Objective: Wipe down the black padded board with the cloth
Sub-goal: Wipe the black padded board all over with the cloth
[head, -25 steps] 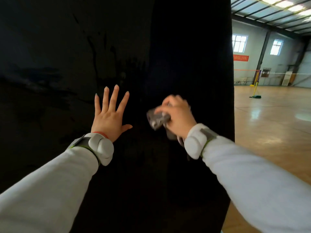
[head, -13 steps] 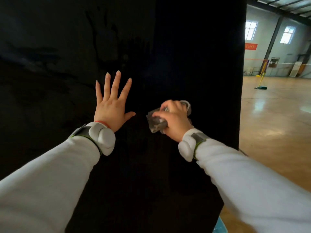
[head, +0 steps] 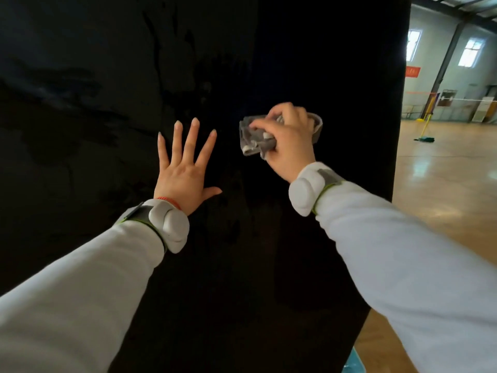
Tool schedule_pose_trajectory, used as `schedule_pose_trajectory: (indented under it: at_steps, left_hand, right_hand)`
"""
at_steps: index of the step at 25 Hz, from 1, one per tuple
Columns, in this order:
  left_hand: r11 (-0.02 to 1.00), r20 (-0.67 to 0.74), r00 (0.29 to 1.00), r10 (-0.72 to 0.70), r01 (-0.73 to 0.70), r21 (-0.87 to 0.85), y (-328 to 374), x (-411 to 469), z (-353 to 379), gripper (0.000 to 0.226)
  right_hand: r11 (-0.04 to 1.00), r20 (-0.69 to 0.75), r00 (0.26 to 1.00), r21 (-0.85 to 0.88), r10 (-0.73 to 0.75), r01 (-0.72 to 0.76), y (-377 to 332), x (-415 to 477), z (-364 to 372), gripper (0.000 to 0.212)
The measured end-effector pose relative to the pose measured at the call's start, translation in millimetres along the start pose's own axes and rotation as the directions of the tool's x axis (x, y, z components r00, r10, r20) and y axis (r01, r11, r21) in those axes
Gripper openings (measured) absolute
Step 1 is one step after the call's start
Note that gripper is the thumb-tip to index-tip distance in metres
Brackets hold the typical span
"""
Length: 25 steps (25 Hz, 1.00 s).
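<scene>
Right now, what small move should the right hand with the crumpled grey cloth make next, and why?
Probably sweep the crumpled grey cloth downward across the black padded board: the right hand grips it against the surface, the left hand lies flat on the board with fingers spread, and much board lies below it.

The black padded board (head: 322,63) runs past the top, left and bottom edges. The right hand (head: 290,146) hides much of the grey cloth (head: 251,138). Writing on the far orange banner (head: 412,72) is too small to read.
</scene>
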State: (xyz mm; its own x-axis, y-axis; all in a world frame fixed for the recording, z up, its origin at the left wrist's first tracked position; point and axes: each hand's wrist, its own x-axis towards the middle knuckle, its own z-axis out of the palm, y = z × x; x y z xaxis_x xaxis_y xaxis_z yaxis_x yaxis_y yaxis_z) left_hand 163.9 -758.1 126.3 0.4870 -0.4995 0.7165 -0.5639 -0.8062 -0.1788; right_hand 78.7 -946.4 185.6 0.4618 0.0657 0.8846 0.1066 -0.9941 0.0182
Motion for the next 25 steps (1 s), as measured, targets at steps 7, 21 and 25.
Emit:
schedule_pose_trajectory:
  at_steps: [7, 21, 25]
  left_hand:
    - [1.000, 0.006, 1.000, 0.018, -0.018, 0.001, 0, -14, 0, 0.112]
    - [1.000, 0.009, 1.000, 0.007, -0.007, 0.018, 3, -15, 4, 0.115]
    - [1.000, 0.004, 1.000, -0.001, 0.001, -0.009, 9, -22, 8, 0.114]
  right_hand:
    - [0.993, 0.286, 0.952, 0.063, -0.110, 0.096, 11, -91, 30, 0.040]
    - [0.998, 0.018, 0.998, 0.035, -0.061, 0.060, 6, -47, 19, 0.033]
    - [0.993, 0.101, 0.989, 0.047, -0.109, 0.104, 14, -77, 27, 0.032]
